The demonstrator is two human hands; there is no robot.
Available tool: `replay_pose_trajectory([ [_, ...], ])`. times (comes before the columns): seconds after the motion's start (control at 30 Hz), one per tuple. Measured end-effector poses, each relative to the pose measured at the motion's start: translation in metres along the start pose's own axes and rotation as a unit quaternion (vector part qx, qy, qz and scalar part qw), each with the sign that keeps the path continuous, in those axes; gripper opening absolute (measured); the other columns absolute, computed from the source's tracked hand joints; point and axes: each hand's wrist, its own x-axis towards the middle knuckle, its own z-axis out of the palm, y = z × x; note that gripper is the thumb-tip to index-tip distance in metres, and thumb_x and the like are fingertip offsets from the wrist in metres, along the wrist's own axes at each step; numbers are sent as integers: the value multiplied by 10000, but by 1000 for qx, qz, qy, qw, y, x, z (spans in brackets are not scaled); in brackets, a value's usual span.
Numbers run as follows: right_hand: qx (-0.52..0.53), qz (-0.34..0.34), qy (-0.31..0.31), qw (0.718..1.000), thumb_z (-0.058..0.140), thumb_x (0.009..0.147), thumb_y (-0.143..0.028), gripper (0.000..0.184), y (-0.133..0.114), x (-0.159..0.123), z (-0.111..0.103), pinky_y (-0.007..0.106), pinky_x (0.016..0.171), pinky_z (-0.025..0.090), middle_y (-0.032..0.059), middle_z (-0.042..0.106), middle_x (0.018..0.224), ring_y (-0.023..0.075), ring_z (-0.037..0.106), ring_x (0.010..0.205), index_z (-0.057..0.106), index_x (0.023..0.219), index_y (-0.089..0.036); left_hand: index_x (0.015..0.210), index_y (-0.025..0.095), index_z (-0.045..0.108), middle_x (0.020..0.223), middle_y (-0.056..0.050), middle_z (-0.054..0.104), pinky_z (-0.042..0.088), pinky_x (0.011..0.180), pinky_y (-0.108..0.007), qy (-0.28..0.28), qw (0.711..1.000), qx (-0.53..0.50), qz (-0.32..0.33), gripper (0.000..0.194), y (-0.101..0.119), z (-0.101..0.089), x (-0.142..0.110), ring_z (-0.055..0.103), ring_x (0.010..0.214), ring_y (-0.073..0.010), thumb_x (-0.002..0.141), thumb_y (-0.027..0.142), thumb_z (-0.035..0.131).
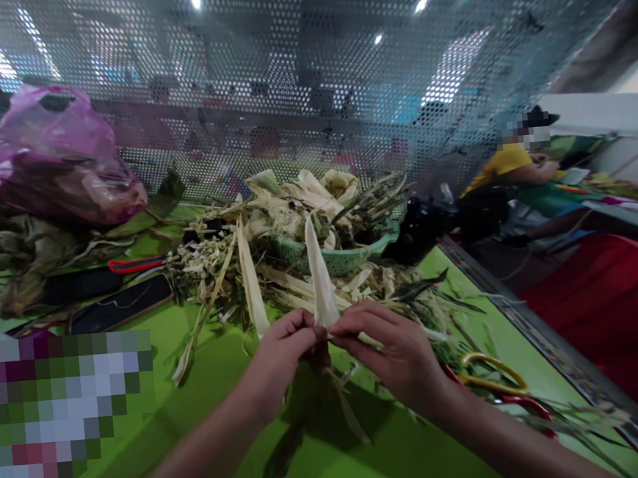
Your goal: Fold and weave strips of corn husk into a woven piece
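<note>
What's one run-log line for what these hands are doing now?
left hand: pinching pale strip at base | right hand: pinching same end | strip: upright | green basket: beyond hands, heaped with dry leaves

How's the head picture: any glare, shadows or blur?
Head view: bright glare patches across the perforated screen; head view: dark shadow on the green table below the left hand and right hand; head view: background soft, pixelated patch lower left.

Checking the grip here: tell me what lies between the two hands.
The head view shows the base of a pale, husk-like strip between the fingertips of the left hand and right hand; its pointed end stands upward.
</note>
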Motion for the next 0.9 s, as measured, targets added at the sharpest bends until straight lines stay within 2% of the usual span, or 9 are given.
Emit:
replay_pose_trajectory([
  [0.17,9,19,-18,1000,605,828,-155,72,0,0,-2,257,662,501,33,641,786,149,618,732,655,831,-207,766,159,564,674,4,577,390,606,-200,-8,1000,-9,-13,32,-1,-1,1,509,623,-87,754,183,581],
  [0.3,25,46,-42,998,572,850,-169,74,3,-2,-1,270,684,480,37,628,808,156,595,760,629,819,-204,856,154,598,730,-1,571,380,623,-199,5,1000,-1,-21,113,-2,-1,2,483,648,-82,745,176,600],
  [0.6,10,113,-30,993,561,824,-130,92,-4,-1,0,256,617,431,11,575,723,143,550,674,563,750,-185,773,153,565,717,4,541,365,630,-227,-26,994,99,42,127,-2,0,2,470,691,-108,775,271,611],
  [0.7,23,95,-12,995,586,825,-145,47,-3,-2,1,251,628,450,8,603,739,140,579,684,595,825,-191,755,148,568,697,2,554,356,615,-228,-10,995,98,28,148,-1,1,2,464,657,-103,771,287,614],
  [0.8,47,42,0,998,613,817,-138,116,0,-1,1,251,669,482,13,651,788,141,616,730,626,907,-211,725,142,570,643,3,560,348,592,-222,15,997,73,8,141,0,1,2,459,607,-94,772,271,604],
  [0.9,53,3,-7,999,619,811,-115,131,3,-1,0,247,684,504,21,671,809,140,635,754,645,885,-219,695,136,571,595,7,549,334,571,-213,24,999,41,3,119,1,0,1,446,571,-84,766,230,595],
])
